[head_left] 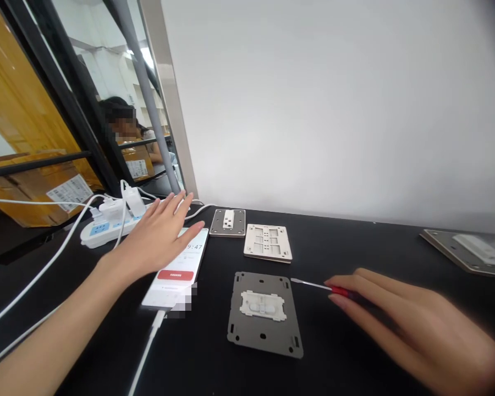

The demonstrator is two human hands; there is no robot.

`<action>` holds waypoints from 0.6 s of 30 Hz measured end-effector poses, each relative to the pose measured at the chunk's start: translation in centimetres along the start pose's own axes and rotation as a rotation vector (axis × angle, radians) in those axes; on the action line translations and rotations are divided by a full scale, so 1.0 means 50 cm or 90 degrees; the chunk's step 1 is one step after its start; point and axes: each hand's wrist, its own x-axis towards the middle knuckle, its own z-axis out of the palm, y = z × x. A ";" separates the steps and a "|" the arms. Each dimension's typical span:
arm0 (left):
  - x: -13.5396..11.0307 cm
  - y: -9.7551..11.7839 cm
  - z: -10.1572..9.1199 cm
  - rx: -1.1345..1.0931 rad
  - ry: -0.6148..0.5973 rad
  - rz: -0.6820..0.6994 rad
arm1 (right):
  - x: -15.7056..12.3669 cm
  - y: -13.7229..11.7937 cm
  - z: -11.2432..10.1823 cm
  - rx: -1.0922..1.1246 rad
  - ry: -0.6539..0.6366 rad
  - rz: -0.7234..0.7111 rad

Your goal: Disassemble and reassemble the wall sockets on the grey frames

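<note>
My left hand is open, its fingers spread over the upper part of a lit phone; whether it touches the screen I cannot tell. Between thumb and fingers, my right hand grips a screwdriver by its red handle. Its thin metal shaft points left, and the tip is beside the upper right corner of a grey mounting plate. A white plastic insert sits in the middle of that plate. Behind it lie a white square frame and a smaller grey plate with a white socket module.
A white power strip with plugged-in chargers and loose white cables is at the left. Another grey plate lies at the far right. A white wall borders the black table. Behind the left-hand rack, a person is visible.
</note>
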 end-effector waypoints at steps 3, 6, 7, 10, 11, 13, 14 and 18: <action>-0.048 0.100 -0.011 -0.095 0.004 0.027 | 0.015 -0.010 -0.015 -0.014 -0.061 0.002; -0.101 0.179 0.014 -0.120 -0.124 0.111 | 0.026 -0.020 -0.026 0.005 -0.094 0.045; -0.114 0.195 0.025 -0.117 -0.153 0.125 | 0.028 -0.022 -0.029 0.009 -0.101 0.055; -0.128 0.212 0.051 -0.123 -0.174 0.125 | 0.031 -0.024 -0.032 0.015 -0.107 0.067; -0.126 0.211 0.052 -0.129 -0.185 0.124 | 0.031 -0.024 -0.032 0.017 -0.106 0.066; -0.119 0.205 0.045 -0.148 -0.216 0.141 | 0.030 -0.023 -0.031 0.020 -0.105 0.060; -0.115 0.200 0.038 -0.161 -0.232 0.160 | 0.029 -0.023 -0.030 0.021 -0.103 0.055; -0.108 0.182 0.006 -0.245 -0.255 0.242 | 0.027 -0.020 -0.029 0.024 -0.106 0.043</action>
